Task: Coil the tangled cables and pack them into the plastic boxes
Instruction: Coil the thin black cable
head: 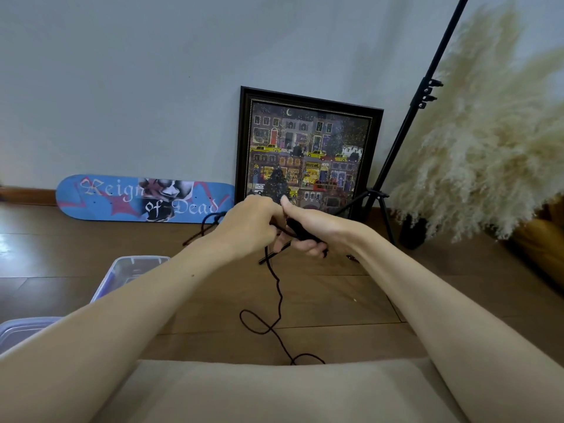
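A thin black cable [278,296] hangs from my hands and trails in loose loops over the wooden floor toward my lap. My right hand [308,228] grips a small black bundle of the cable. My left hand [254,222] meets it from the left, fingers curled, pinching a strand; a loop of cable sticks out to its left. Two clear plastic boxes stand at the left: one [120,271] beyond my left forearm, one [18,331] at the frame's left edge. Their contents are mostly hidden by my arm.
A blue skateboard deck [143,198] and a framed picture [308,154] lean on the wall ahead. A black tripod [396,166] stands to the right, next to pampas grass [488,148]. A beige cushion [259,392] lies at the bottom.
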`<state>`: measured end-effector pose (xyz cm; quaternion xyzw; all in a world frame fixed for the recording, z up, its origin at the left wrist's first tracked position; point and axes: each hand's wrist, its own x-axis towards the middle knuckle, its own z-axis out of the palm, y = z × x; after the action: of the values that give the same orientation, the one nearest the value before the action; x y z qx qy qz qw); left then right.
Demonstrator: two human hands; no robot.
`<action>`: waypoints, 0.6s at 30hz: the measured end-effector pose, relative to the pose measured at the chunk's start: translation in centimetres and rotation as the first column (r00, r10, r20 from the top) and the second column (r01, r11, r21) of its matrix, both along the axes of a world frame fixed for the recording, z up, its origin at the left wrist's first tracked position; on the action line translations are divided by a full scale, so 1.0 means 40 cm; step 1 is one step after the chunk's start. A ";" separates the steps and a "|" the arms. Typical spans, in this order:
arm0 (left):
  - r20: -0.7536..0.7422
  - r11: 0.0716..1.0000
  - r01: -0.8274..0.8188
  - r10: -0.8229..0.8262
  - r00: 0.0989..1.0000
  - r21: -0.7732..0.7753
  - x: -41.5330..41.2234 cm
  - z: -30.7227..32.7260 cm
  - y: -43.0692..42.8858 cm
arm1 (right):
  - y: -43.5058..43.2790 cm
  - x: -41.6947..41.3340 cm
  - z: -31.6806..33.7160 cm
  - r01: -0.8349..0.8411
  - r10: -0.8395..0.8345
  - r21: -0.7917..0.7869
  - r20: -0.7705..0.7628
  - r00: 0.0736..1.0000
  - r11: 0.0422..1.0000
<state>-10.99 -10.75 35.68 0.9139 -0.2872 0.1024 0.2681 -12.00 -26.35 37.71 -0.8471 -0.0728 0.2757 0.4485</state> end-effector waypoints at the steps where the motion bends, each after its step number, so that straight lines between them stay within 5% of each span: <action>1: 0.029 1.000 0.000 0.000 1.000 0.004 0.007 -0.002 0.002 | 0.000 -0.002 0.005 -0.016 0.016 -0.015 -0.034 0.999 1.000; 6: 0.092 0.999 0.015 -0.011 0.996 -0.043 0.041 -0.024 0.027 | -0.010 -0.008 0.015 -0.144 0.134 -0.046 -0.171 0.976 0.989; 12: 0.026 0.985 0.008 -0.004 1.000 -0.174 0.055 -0.036 0.040 | -0.025 -0.010 0.023 -0.186 0.303 0.299 -0.417 0.857 0.936; 18: -0.166 0.982 0.017 -0.049 0.985 -0.186 0.026 -0.049 0.017 | -0.008 -0.015 0.010 0.044 0.242 0.645 -0.349 0.905 0.763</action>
<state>-9.96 -10.09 33.73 0.8857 -0.2678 0.0458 0.3764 -12.61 -26.65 38.12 -0.5606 -0.1116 0.4302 0.6987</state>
